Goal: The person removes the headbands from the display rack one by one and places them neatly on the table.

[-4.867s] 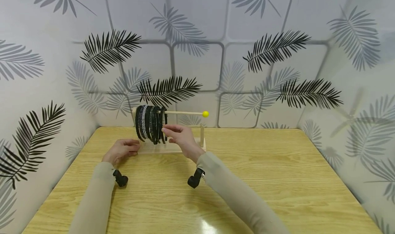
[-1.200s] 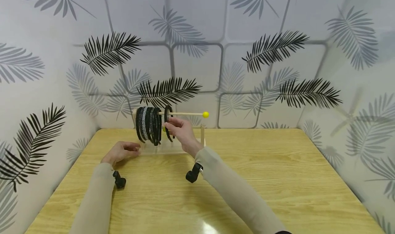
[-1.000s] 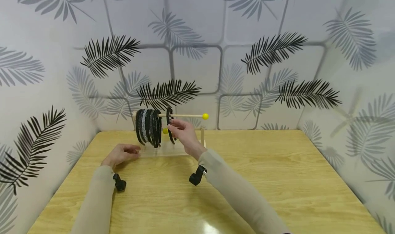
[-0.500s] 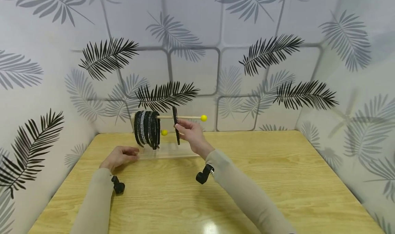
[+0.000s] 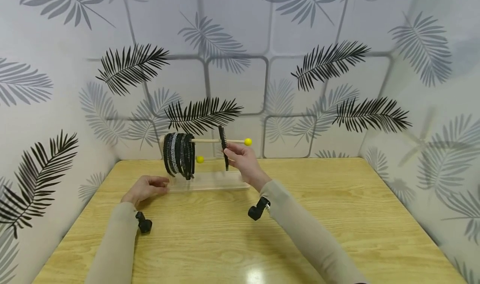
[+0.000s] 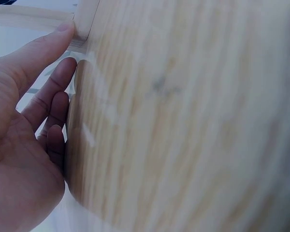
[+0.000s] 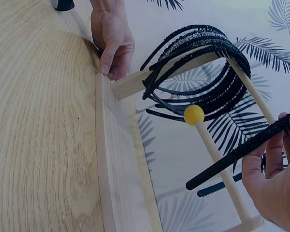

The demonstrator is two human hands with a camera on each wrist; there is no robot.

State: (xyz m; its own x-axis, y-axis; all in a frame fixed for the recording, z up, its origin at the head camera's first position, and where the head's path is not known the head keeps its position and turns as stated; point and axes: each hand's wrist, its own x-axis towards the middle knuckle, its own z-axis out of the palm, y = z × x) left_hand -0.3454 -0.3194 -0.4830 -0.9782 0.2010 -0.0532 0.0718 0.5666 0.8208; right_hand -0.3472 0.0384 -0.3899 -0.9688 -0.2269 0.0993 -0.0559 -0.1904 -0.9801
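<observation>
Pinching a slim black toothed hair headband (image 5: 224,148) between the thumb and curled fingers of the right hand (image 5: 243,161). Holding it almost upright, slightly tilted, at the right part of the upper round wooden rod (image 5: 205,141) of a pale wooden stand (image 5: 215,180), near the glossy yellow bead (image 5: 248,142) at the rod's right end. Crossing the rod there in the head view; cannot tell whether encircling it, with part of the loop hidden by the right hand.

Touching the left end of the stand's long flat wooden base (image 7: 118,154) with the left hand (image 5: 146,188), with the thumb at the near corner and the fingers relaxed and loosely bent. Rising from that same end, a squared pale wooden post (image 7: 130,84).

Hanging close together at the left of the upper rod, a bunch of black headbands (image 5: 181,155) with silvery glitter among them, well apart from the pinched one. Showing lower down, a second yellow bead (image 5: 200,159) on a lower wooden rod (image 7: 210,145).

Standing all on a light yellow wood-grain table (image 5: 307,217), before a pale wall covering (image 5: 240,88) with grey and black leaves. Wearing long beige sleeves (image 5: 311,238) and small black wrist cameras (image 5: 258,210).
</observation>
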